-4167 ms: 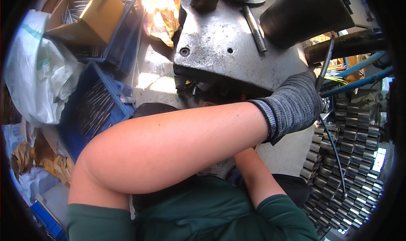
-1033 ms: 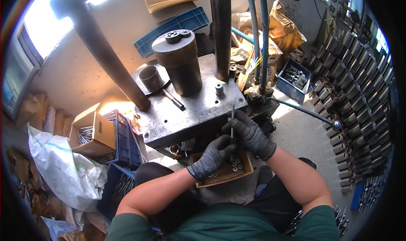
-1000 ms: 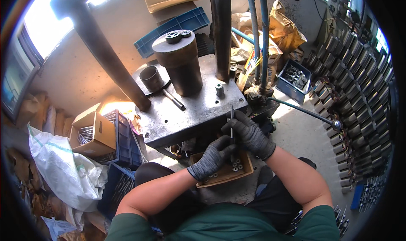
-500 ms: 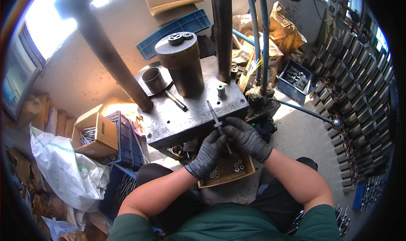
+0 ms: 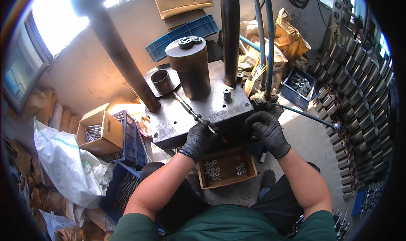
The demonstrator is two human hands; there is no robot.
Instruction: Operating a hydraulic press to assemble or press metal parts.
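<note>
My left hand (image 5: 199, 139), in a grey work glove, is closed around a thin metal shaft (image 5: 212, 130) at the front edge of the steel press table (image 5: 169, 130). A collar shows on the shaft near its upper end, which reaches over the plate close to a short metal tube (image 5: 181, 100) lying there. Apart from it, to the right, my gloved right hand (image 5: 268, 133) has its fingers curled in with the thumb; a small dark bit shows at the fingertips, too unclear to name. Below both hands sits a shallow box (image 5: 226, 183) with several small metal rings.
A thick steel cylinder (image 5: 190, 78) with bearings on top stands on the plate, beside an open ring (image 5: 161, 81) and a small bushing (image 5: 227, 94). Two press columns (image 5: 229, 38) rise at the back. Stacked metal cylinders (image 5: 359, 97) line the right; a carton (image 5: 96, 131) stands left.
My hands have moved apart. The left has carried the shaft up and left, while the right has let go of it and drawn away right. The view has shifted slightly.
</note>
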